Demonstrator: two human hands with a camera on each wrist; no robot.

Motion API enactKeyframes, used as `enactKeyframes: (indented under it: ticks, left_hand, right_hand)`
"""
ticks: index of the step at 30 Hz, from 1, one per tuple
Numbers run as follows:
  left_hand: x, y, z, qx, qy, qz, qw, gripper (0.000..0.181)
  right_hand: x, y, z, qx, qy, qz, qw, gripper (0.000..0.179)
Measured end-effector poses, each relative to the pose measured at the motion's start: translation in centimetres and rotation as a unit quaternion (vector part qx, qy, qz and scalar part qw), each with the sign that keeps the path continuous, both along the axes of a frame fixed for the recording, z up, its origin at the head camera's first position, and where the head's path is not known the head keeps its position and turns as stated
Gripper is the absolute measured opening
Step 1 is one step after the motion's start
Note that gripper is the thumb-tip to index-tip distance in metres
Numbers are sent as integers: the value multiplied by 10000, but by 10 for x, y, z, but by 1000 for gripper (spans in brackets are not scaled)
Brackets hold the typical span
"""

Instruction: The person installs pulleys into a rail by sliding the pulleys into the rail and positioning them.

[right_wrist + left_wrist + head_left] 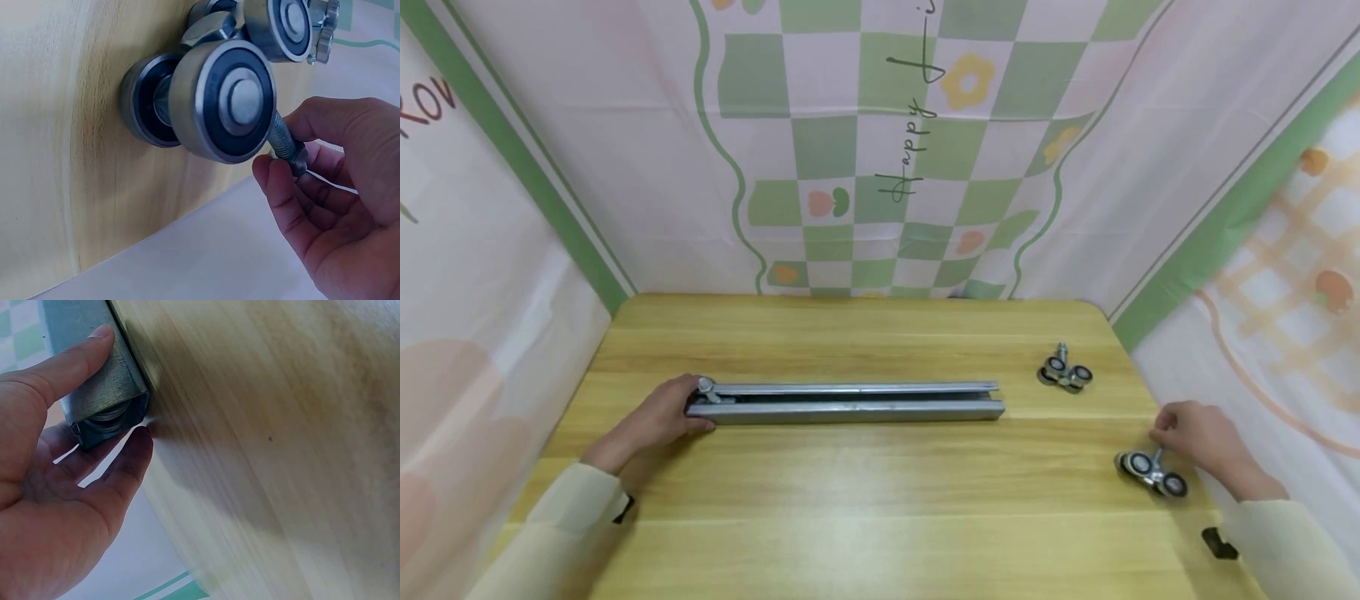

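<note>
A long grey metal track (pixel 850 401) lies across the middle of the wooden table (pixel 880 492). My left hand (pixel 658 417) holds its left end, thumb (pixel 69 365) on the side and fingers below the open end (pixel 106 422), where a roller shows inside. A bolt head (pixel 705 386) sticks up at that end. Near the right front corner sits a wheeled roller carriage (pixel 1152 473). My right hand (pixel 1198 437) pinches its threaded bolt (pixel 287 147) between thumb and fingertips. The wheels (pixel 222 100) rest on the table.
A second roller carriage (pixel 1064 372) stands further back on the right, past the track's right end. Printed cloth walls close in the table on the left, back and right. A small black clip (pixel 1217 542) sits at the right front edge.
</note>
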State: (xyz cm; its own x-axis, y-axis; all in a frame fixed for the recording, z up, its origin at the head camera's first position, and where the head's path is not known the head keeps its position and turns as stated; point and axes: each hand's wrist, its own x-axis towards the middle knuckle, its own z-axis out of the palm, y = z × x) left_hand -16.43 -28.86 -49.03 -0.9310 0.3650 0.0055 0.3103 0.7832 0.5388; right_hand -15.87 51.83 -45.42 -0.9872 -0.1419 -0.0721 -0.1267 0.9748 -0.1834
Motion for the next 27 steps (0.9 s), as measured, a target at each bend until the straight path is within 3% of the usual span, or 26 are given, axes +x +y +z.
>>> enactKeyframes:
  ticks: [27]
  left_hand:
    - [1, 0, 1, 28, 19, -28, 10000, 46]
  right_hand:
    - [32, -29, 17, 23, 817, 87, 9966, 24]
